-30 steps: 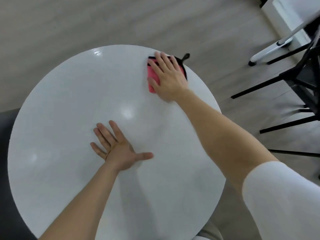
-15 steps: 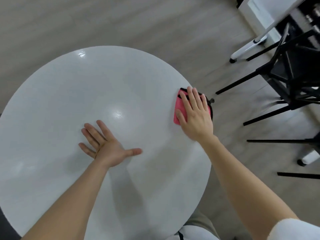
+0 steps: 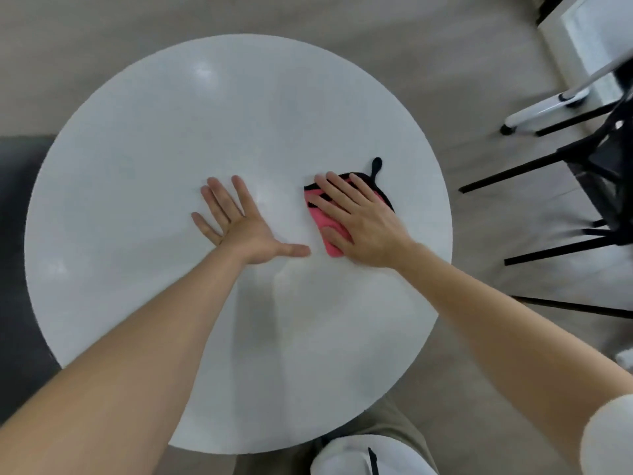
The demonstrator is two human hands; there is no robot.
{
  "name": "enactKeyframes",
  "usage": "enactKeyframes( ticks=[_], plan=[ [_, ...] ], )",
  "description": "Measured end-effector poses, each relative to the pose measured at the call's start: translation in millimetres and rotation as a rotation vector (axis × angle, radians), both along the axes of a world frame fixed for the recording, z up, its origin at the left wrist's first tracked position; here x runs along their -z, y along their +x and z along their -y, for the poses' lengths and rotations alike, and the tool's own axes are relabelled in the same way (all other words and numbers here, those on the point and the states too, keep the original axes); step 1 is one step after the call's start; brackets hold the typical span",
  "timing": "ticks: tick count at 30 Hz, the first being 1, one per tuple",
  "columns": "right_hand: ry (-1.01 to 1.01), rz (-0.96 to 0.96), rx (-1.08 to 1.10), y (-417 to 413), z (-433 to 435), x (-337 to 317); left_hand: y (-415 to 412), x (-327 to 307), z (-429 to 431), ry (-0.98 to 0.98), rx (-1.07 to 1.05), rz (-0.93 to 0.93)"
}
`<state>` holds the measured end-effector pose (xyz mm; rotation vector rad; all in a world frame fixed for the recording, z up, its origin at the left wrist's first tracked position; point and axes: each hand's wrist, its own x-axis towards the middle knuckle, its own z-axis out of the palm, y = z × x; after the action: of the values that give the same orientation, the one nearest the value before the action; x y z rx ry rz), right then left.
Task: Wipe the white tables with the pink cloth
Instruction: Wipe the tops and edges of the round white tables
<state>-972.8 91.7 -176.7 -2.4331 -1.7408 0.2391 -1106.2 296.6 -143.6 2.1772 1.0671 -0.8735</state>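
A round white table (image 3: 144, 138) fills most of the view. The pink cloth (image 3: 329, 231), edged in black with a black loop at its far corner, lies flat on the table's right half. My right hand (image 3: 359, 221) presses on it with straight spread fingers and covers most of it. My left hand (image 3: 241, 222) lies flat on the bare tabletop just left of the cloth, fingers spread, thumb pointing toward the cloth.
Black chair legs (image 3: 534, 166) and a white furniture leg (image 3: 544, 111) stand on the wood floor to the right of the table. A dark sofa or mat (image 3: 17, 269) lies at the left edge. Another white table (image 3: 589, 39) shows at the top right.
My right hand has slid the cloth from the table's far right rim down and inward, toward the middle. My left hand stays flat on the tabletop.
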Motion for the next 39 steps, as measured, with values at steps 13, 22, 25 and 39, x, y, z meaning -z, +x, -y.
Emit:
enactKeyframes(
  ticks=[13, 22, 25, 39],
  plan=[
    [-0.043, -0.004, 0.179, -63, -183, -4, -155, 27, -30, 0.590, 0.055, 0.862],
    [-0.047, 0.009, 0.079, -8, -34, -2, -182, 44, -39, 0.741, 0.141, 0.782],
    [-0.104, 0.003, 0.386, 32, -29, -7, -184, 51, -40, 0.741, 0.140, 0.766],
    [0.014, -0.032, -0.003, -131, -55, -5, -187, 55, -40, 0.720, 0.088, 0.803]
  ],
)
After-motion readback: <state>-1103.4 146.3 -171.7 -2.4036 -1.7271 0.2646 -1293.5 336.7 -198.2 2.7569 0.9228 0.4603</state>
